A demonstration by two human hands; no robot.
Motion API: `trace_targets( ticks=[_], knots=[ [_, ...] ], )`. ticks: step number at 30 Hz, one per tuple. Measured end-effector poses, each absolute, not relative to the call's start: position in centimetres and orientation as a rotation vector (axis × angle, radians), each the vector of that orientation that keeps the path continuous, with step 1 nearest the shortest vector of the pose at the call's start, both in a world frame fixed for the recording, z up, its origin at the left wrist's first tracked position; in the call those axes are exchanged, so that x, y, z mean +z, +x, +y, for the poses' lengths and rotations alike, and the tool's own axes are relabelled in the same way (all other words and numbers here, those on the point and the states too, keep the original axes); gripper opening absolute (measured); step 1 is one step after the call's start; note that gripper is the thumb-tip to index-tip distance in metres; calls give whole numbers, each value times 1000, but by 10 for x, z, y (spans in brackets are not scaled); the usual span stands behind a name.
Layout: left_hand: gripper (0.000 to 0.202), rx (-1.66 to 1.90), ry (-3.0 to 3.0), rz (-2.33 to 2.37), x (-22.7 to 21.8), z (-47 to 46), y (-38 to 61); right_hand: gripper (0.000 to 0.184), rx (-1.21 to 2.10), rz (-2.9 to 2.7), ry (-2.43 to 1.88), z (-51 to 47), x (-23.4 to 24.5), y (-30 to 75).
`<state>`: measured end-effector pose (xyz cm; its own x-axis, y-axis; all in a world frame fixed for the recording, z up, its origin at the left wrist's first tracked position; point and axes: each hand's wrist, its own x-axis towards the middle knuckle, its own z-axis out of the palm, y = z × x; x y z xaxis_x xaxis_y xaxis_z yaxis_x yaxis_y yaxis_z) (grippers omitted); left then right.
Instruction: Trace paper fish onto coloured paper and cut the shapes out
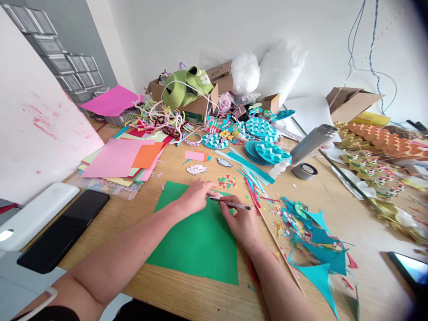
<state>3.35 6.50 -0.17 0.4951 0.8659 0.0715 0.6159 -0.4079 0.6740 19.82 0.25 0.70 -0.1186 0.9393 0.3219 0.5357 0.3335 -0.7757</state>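
Observation:
A sheet of green paper (197, 249) lies flat on the wooden table before me. Near its upper edge my left hand (195, 196) presses its fingertips on a small whitish paper cutout (217, 196), mostly covered by fingers. My right hand (241, 225) grips a pen (237, 205), its tip by the cutout. Just beyond the sheet are a white fish cutout (196, 170) with drawn lines and a greyish fish cutout (224, 162). Tiny coloured paper bits (228, 181) lie in a pile close to my fingers.
Coloured paper sheets (112, 158) and a black phone (65, 229) are on the left. Blue wavy discs (267, 151), a steel flask (314, 143) and a tape roll (305, 170) stand beyond. Blue scraps (321, 249) and a thin stick (277, 245) lie at right.

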Motion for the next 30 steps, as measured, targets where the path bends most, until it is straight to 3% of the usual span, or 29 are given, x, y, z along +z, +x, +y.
trace_targets(
  ticks=[30],
  knots=[
    [60, 556, 2179, 1216, -2, 65, 34, 11, 608, -1742, -1313, 3, 2, 201]
  ],
)
